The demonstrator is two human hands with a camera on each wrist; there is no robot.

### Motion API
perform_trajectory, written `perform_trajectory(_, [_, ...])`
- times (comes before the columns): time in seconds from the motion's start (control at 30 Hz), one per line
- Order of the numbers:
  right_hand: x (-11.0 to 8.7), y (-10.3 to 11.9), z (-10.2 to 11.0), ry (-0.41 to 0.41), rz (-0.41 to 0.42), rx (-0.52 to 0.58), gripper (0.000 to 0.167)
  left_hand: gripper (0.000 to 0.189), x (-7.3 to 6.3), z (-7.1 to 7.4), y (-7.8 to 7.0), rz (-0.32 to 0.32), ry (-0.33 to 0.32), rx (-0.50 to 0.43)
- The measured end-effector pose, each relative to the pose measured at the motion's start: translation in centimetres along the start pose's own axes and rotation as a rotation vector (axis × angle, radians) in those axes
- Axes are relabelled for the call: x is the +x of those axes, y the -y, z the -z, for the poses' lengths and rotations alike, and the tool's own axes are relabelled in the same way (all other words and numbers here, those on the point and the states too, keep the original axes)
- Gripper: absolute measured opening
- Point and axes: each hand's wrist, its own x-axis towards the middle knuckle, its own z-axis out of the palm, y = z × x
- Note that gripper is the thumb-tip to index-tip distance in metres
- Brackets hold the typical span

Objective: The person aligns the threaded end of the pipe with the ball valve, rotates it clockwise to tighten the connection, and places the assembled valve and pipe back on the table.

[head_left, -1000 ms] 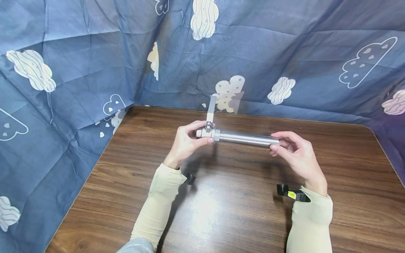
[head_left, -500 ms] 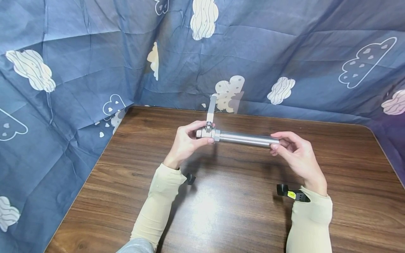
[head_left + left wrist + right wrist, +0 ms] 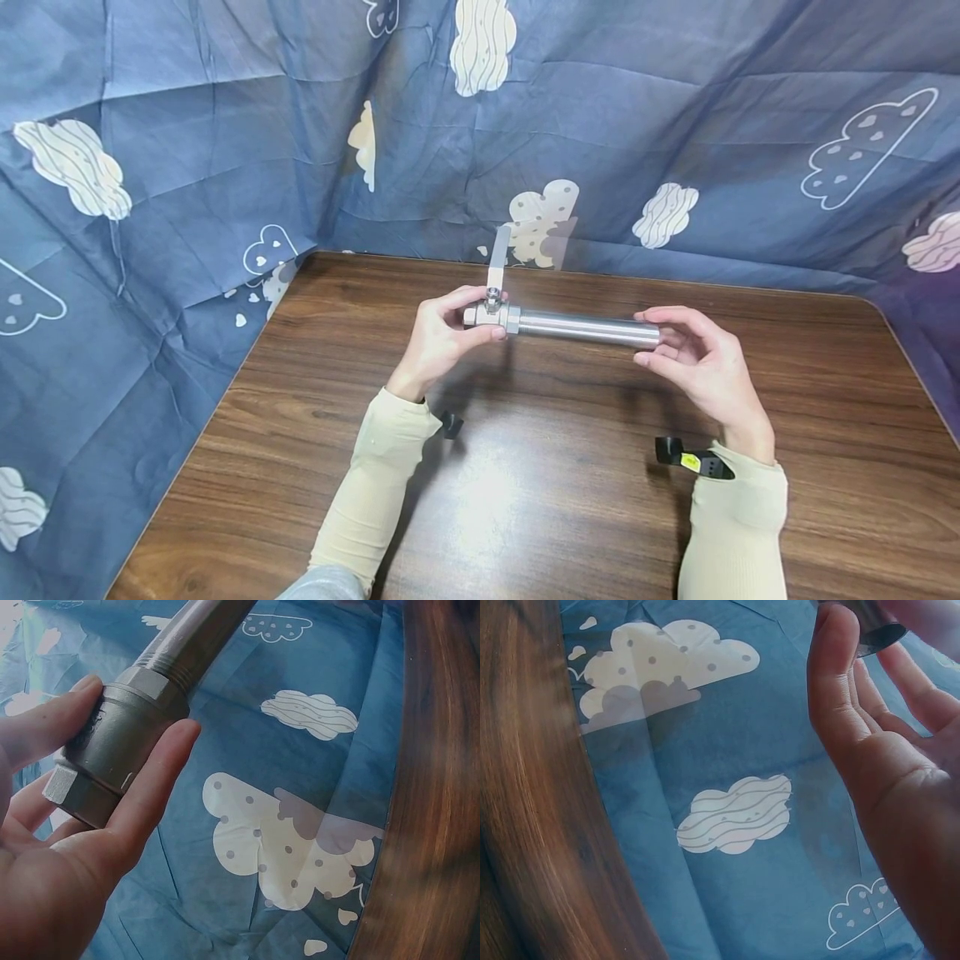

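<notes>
A metal ball valve (image 3: 491,315) with a flat lever handle (image 3: 498,254) pointing up and away is gripped by my left hand (image 3: 442,337), thumb along its near side. A long steel pipe (image 3: 585,327) extends rightward from the valve's hex end. In the left wrist view, threads show on the pipe (image 3: 202,637) where it meets the valve (image 3: 120,742). Around the pipe's far right end, my right hand (image 3: 701,354) has thumb and index finger spread, the thumb just below the pipe. The right wrist view shows the pipe's hollow end (image 3: 881,636) between the fingers.
Both hands and the joined parts are above a brown wood-grain table (image 3: 540,500). A blue cloth with cloud prints (image 3: 600,117) hangs behind and to the left. Black wrist cameras (image 3: 669,451) jut from the cream sleeves (image 3: 738,525).
The right thumb and fingers have loosened and spread from the pipe's end, which shows more fully. Valve and pipe shift very slightly left; the left hand keeps its grip.
</notes>
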Motion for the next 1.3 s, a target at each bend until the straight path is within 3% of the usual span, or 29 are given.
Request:
perform_trajectory(0.43, [0.04, 0.05, -0.07, 0.011, 0.021, 0.014, 0.047, 0.051, -0.07, -0.13, -0.16, 0.035, -0.029, 0.011])
perform_trajectory(1.3, [-0.12, 0.29, 0.25, 0.012, -0.052, -0.071, 0.040, 0.049, -0.08, -0.12, -0.15, 0.034, -0.029, 0.016])
